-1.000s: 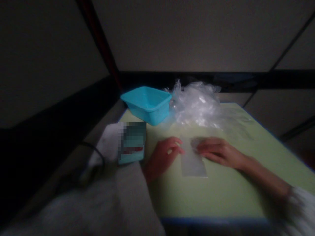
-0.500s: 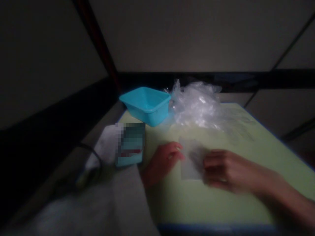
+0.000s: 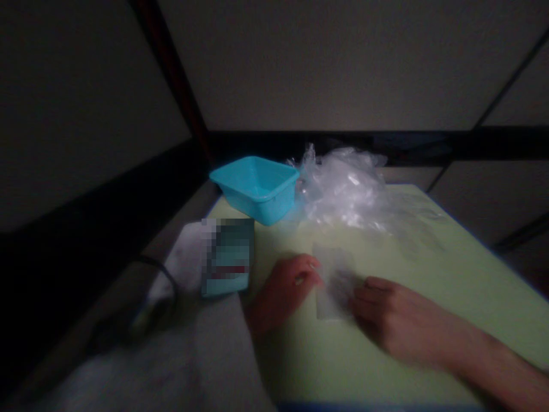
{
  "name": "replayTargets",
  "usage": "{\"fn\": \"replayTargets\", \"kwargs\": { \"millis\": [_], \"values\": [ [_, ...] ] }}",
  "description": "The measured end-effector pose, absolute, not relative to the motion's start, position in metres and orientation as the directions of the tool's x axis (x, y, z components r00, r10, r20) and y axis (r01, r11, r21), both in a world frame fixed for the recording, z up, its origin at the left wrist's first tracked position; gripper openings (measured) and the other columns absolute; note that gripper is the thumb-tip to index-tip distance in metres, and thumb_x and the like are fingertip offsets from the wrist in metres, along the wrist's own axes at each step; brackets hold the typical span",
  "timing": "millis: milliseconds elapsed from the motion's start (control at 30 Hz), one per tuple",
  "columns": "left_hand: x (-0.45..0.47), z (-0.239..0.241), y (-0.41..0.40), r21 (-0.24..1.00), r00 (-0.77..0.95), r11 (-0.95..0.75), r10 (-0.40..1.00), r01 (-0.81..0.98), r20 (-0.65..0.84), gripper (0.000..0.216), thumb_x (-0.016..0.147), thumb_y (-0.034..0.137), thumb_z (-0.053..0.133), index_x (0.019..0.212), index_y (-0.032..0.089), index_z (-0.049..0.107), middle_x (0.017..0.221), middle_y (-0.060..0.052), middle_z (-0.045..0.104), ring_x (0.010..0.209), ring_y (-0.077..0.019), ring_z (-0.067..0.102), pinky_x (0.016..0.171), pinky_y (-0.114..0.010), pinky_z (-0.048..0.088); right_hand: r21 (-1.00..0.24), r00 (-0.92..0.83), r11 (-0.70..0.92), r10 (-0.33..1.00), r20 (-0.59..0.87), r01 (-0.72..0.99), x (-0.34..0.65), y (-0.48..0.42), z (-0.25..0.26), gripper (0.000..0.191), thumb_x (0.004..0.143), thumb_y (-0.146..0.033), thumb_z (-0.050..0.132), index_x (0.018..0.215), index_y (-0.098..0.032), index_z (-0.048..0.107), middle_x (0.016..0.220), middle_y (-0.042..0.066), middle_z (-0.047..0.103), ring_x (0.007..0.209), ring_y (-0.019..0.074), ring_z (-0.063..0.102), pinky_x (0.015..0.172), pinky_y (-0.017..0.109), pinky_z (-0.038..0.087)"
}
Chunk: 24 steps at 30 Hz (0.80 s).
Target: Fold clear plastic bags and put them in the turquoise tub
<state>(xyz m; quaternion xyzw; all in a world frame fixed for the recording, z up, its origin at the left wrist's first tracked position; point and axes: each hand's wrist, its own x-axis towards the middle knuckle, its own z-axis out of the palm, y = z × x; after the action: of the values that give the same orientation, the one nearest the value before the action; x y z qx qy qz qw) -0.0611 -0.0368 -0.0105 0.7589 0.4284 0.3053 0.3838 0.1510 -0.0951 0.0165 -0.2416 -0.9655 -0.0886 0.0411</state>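
Observation:
A small clear plastic bag [image 3: 333, 277] lies flat on the pale green table [image 3: 398, 269]. My left hand [image 3: 283, 292] rests at the bag's left edge, fingers curled, thumb and fingertips pinching that edge. My right hand [image 3: 397, 320] lies on the table at the bag's lower right corner, fingers extended and pressed together on the plastic. The picture is dim and blurred, so the grip details are soft.
A turquoise plastic tub [image 3: 257, 187] stands at the table's far left corner. A heap of crumpled clear plastic bags [image 3: 347, 191] sits beside it. A teal box [image 3: 227, 257] rests at the left edge on white cloth [image 3: 180, 257]. A dark cable [image 3: 158, 269] runs left.
My right hand slid from the bag's top edge down toward me to its lower right corner. The left hand stayed at the bag's left edge.

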Motion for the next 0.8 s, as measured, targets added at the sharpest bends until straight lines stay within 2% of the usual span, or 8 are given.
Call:
{"fn": "replayTargets", "kwargs": {
  "millis": [100, 233, 333, 467, 600, 667, 733, 800],
  "values": [
    [-0.061, -0.012, -0.037, 0.857, 0.449, -0.322, 0.885, 0.402, 0.122, 0.014, 0.078, 0.016, 0.050, 0.077, 0.019, 0.064, 0.085, -0.004, 0.072, 0.087, -0.0190, 0.066, 0.074, -0.026, 0.050, 0.068, -0.875, 0.875, 0.472, 0.107, 0.480, 0.155, -0.089, 0.017, 0.019, 0.086, -0.013, 0.049, 0.069, -0.018, 0.057, 0.072, 0.004, 0.058, 0.070, 0.0180, 0.050, 0.064, 0.035, 0.034],
    [-0.061, -0.009, -0.037, 0.869, 0.467, -0.311, 0.878, 0.386, 0.107, 0.012, 0.078, 0.015, 0.052, 0.076, 0.018, 0.063, 0.081, -0.003, 0.071, 0.083, -0.0178, 0.066, 0.073, -0.025, 0.049, -0.114, -0.846, 0.849, 0.526, 0.092, 0.515, 0.163, -0.081, 0.022, 0.013, 0.087, -0.014, 0.043, 0.085, -0.016, 0.056, 0.081, 0.007, 0.061, 0.077, 0.0198, 0.054, 0.071, 0.035, 0.040],
    [-0.061, -0.003, -0.039, 0.856, 0.472, -0.331, 0.874, 0.396, 0.120, 0.011, 0.079, 0.017, 0.053, 0.076, 0.016, 0.064, 0.079, -0.003, 0.071, 0.081, -0.0178, 0.065, 0.075, -0.027, 0.048, -0.202, -0.804, 0.799, 0.589, 0.080, 0.566, 0.168, -0.078, 0.023, 0.016, 0.087, -0.014, 0.037, 0.090, -0.016, 0.053, 0.078, 0.007, 0.059, 0.071, 0.0185, 0.053, 0.066, 0.032, 0.040],
    [-0.066, -0.001, -0.042, 0.814, 0.511, -0.444, 0.831, 0.375, 0.218, 0.012, 0.076, 0.019, 0.054, 0.075, 0.016, 0.066, 0.085, -0.006, 0.071, 0.085, -0.0196, 0.065, 0.083, -0.031, 0.048, -0.288, -0.734, 0.733, 0.667, 0.130, 0.616, 0.173, -0.073, 0.017, 0.014, 0.091, -0.018, 0.035, 0.086, -0.019, 0.048, 0.066, 0.001, 0.052, 0.057, 0.0145, 0.047, 0.055, 0.028, 0.035],
    [-0.068, -0.010, -0.041, 0.746, 0.482, -0.470, 0.846, 0.471, 0.229, 0.020, 0.067, 0.016, 0.063, 0.086, 0.015, 0.069, 0.091, -0.008, 0.070, 0.090, -0.0234, 0.063, 0.085, -0.036, 0.047, -0.445, -0.663, 0.645, 0.735, 0.141, 0.621, 0.178, -0.069, 0.015, 0.012, 0.092, -0.020, 0.036, 0.084, -0.020, 0.046, 0.069, -0.001, 0.052, 0.058, 0.0125, 0.050, 0.056, 0.024, 0.037],
    [-0.066, -0.012, -0.038, 0.736, 0.509, -0.468, 0.838, 0.490, 0.194, 0.014, 0.069, 0.016, 0.064, 0.081, 0.016, 0.071, 0.086, -0.007, 0.071, 0.085, -0.0228, 0.064, 0.080, -0.034, 0.048, -0.463, -0.693, 0.672, 0.704, 0.156, 0.579, 0.178, -0.067, 0.015, 0.008, 0.091, -0.026, 0.044, 0.090, -0.019, 0.048, 0.076, 0.001, 0.056, 0.064, 0.0138, 0.052, 0.059, 0.025, 0.040],
    [-0.064, -0.011, -0.035, 0.739, 0.548, -0.475, 0.819, 0.477, 0.172, 0.010, 0.075, 0.018, 0.062, 0.074, 0.017, 0.071, 0.078, -0.005, 0.071, 0.077, -0.0207, 0.064, 0.073, -0.031, 0.048, -0.425, -0.738, 0.727, 0.651, 0.178, 0.540, 0.177, -0.065, 0.015, 0.019, 0.085, -0.035, 0.055, 0.094, -0.018, 0.051, 0.081, 0.003, 0.057, 0.070, 0.0161, 0.053, 0.063, 0.028, 0.041],
    [-0.063, -0.008, -0.032, 0.741, 0.566, -0.481, 0.807, 0.468, 0.167, 0.014, 0.078, 0.018, 0.059, 0.071, 0.016, 0.071, 0.074, -0.004, 0.070, 0.071, -0.0187, 0.063, 0.067, -0.029, 0.047, -0.377, -0.768, 0.772, 0.607, 0.204, 0.511, 0.174, -0.063, 0.012, 0.022, 0.084, -0.037, 0.058, 0.090, -0.017, 0.054, 0.081, 0.005, 0.057, 0.073, 0.0176, 0.052, 0.066, 0.030, 0.042]
  ]
}}
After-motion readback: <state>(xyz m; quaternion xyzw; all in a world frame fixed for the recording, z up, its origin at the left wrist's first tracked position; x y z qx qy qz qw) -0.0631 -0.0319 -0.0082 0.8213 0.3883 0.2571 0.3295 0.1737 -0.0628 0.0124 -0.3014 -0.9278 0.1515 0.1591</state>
